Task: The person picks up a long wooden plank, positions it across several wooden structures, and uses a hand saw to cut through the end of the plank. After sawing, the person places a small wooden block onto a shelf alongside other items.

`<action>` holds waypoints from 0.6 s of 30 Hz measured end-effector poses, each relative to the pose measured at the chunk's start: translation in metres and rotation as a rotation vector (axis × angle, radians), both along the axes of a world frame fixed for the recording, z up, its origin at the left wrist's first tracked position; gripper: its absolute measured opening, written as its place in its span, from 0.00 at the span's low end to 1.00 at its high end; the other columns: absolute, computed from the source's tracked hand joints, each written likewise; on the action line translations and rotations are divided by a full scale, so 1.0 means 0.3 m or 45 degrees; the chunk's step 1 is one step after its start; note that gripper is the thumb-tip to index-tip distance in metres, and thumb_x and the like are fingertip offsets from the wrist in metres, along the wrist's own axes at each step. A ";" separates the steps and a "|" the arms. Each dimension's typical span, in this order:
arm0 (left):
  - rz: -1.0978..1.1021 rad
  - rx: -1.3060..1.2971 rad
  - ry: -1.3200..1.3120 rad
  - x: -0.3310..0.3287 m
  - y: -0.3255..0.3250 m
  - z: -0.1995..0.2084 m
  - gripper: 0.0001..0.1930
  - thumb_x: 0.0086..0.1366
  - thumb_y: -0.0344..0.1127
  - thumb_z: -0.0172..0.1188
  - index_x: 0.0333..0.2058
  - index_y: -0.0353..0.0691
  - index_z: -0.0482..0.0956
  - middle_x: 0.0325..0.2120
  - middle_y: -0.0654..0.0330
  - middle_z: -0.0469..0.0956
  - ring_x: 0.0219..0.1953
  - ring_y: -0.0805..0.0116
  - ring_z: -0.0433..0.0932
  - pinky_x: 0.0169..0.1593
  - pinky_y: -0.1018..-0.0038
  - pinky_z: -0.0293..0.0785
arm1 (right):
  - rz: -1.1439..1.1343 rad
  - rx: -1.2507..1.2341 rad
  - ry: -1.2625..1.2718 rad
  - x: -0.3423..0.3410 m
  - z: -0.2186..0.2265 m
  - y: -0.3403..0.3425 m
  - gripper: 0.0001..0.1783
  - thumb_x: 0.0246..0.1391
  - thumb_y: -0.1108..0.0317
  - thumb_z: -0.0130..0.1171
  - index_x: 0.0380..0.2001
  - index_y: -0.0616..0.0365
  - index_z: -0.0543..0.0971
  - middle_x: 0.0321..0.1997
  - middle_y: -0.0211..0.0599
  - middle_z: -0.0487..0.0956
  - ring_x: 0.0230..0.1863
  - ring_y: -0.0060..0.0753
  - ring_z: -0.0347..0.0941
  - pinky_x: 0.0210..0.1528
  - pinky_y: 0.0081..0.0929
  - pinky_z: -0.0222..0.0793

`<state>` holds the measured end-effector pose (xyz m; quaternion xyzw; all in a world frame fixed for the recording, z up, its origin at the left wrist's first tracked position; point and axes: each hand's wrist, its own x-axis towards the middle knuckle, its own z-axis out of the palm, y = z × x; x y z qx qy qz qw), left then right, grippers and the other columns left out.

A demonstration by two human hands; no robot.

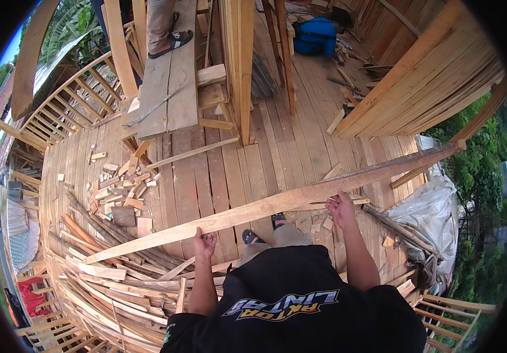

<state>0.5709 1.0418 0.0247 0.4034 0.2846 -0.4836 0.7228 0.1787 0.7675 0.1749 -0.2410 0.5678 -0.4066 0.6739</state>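
A long wooden plank spans the space in front of me, its left end lower and nearer, its right end rising toward the deck's far right side. My left hand grips its near edge left of the middle. On the right half, my right hand holds the same edge, with some fingers hidden behind the wood. Rough, darker bark-like colour shows along the plank's right part. Below its left end lies a heap of long boards and sticks.
Small wood offcuts lie on the plank floor. A person in sandals stands on a raised board; another person in blue crouches far off. Upright posts rise ahead. Plastic sheeting hangs at right.
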 end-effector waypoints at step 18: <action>0.164 -0.412 -0.240 0.071 0.079 0.221 0.18 0.64 0.45 0.57 0.49 0.43 0.72 0.49 0.57 0.72 0.53 0.62 0.69 0.56 0.62 0.67 | 0.167 -0.053 -0.137 0.053 -0.015 -0.066 0.14 0.60 0.56 0.53 0.37 0.55 0.72 0.33 0.35 0.76 0.31 0.30 0.75 0.32 0.29 0.73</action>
